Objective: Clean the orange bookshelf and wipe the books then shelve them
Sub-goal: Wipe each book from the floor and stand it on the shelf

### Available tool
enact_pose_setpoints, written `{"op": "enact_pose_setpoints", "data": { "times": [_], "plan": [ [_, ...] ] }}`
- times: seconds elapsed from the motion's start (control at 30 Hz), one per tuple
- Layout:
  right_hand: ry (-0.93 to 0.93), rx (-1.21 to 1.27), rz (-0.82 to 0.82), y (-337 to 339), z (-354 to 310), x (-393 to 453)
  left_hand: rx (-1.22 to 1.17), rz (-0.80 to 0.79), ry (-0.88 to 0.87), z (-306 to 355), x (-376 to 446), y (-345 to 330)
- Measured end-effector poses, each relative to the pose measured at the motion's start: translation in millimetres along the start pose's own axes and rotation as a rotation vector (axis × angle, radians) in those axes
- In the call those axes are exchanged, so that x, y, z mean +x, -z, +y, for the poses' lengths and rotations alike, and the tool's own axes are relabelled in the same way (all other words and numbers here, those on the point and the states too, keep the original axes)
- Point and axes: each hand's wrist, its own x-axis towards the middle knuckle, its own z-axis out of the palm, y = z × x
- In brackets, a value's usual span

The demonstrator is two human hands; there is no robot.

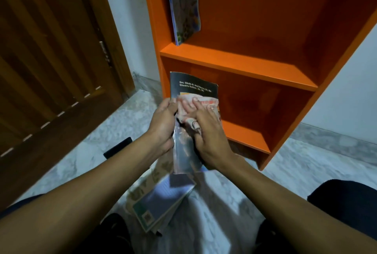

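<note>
A dark-covered book is held upright in front of the orange bookshelf. My left hand grips its left edge. My right hand presses a pale cloth flat against the cover, fingers spread over the cloth. One colourful thin book leans against the left wall of the upper shelf. Below my hands a loose pile of books lies on the floor.
A brown wooden door stands at the left. A small black object lies on the marble floor beside my left forearm. White walls flank the shelf. My dark-clothed knees show at the bottom corners.
</note>
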Motion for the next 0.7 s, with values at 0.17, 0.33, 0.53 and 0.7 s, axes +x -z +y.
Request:
{"op": "enact_pose_setpoints", "data": {
  "times": [0.17,0.33,0.53,0.7],
  "plan": [
    [0.160,0.011,-0.220,-16,-5,-23,-0.116,0.169,-0.030,20,12,17],
    [0.240,0.048,-0.265,-19,1,-30,-0.035,0.277,-0.163,35,18,35],
    [-0.218,0.342,-0.203,-18,0,-34,0.109,0.337,-0.327,47,15,43],
    [-0.610,0.520,0.138,2,17,-17,0.313,0.183,-0.395,58,1,48]
  ]
}}
